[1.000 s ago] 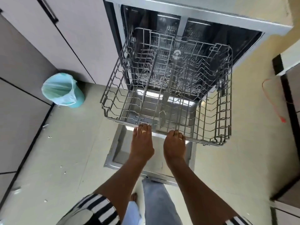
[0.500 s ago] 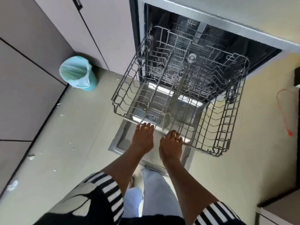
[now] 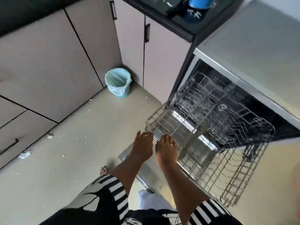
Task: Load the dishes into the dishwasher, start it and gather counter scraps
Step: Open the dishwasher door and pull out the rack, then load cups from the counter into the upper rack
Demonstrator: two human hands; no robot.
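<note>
The dishwasher (image 3: pixel 253 51) stands open at the right, its door (image 3: pixel 146 173) folded down under my arms. An empty grey wire rack (image 3: pixel 227 159) is pulled out over the door. My left hand (image 3: pixel 142 147) rests on the rack's front left corner, fingers hooked over the rim. Beside it, my right hand (image 3: pixel 167 151) grips the same front rim. Both hands wear a ring. A blue pot (image 3: pixel 200 2) and dark cookware sit on the black counter (image 3: pixel 180 28) at the top. No dishes are in the rack.
A small teal bin (image 3: pixel 118 82) with a pale liner stands in the corner by beige cabinets (image 3: pixel 48 65). White scraps (image 3: pixel 25 154) lie scattered on the tiled floor along the cabinet base. My sandalled foot (image 3: pixel 103 170) is left of the door.
The view has swung left and tilted, bringing the cabinets and counter into sight. Both hands stay on the rack's front rim, now closer to its left corner.
</note>
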